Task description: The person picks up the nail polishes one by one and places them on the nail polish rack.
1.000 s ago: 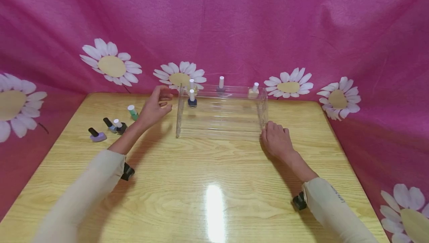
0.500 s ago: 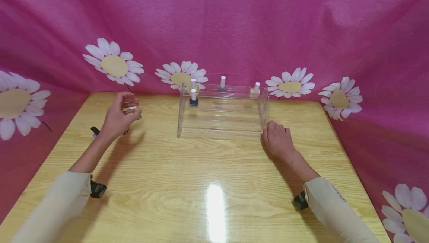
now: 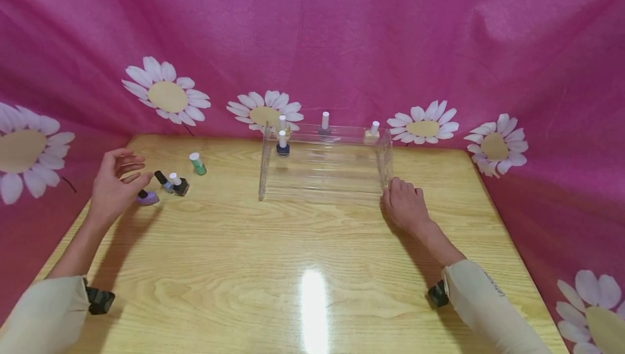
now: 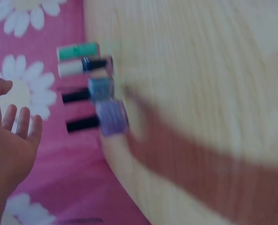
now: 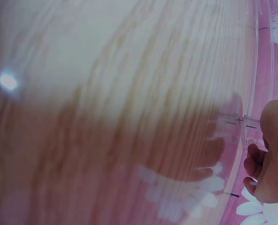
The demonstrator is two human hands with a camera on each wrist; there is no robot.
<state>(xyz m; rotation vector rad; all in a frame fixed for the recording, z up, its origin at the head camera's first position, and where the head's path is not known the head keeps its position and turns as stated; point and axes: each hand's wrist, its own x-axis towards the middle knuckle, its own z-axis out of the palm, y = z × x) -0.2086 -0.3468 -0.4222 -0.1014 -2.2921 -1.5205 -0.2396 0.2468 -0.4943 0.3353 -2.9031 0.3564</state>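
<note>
My left hand [image 3: 117, 186] hovers at the table's left side with its fingers apart and nothing between them. Under its fingertips in the head view lies a purple nail polish bottle [image 3: 148, 198] with a black cap, partly covered. Close by lie a light blue bottle [image 3: 167, 185], a black bottle [image 3: 181, 187] with a white cap and a green bottle [image 3: 198, 165]. A clear tiered rack [image 3: 322, 191] stands at the back; my right hand [image 3: 405, 202] grips its near right corner with curled fingers. In the left wrist view the purple bottle [image 4: 112, 117] is nearest the left hand [image 4: 14, 150].
On the rack's upper tiers stand a dark navy bottle [image 3: 282, 149], a grey bottle [image 3: 324, 126], a cream bottle [image 3: 372, 134] and one more behind the navy one. A pink daisy-printed cloth [image 3: 342, 45] hangs right behind the wooden table [image 3: 244, 267].
My left hand has moved left from beside the rack, past the green bottle, to the purple bottle, its fingers staying apart. The right hand has kept its place at the rack's corner.
</note>
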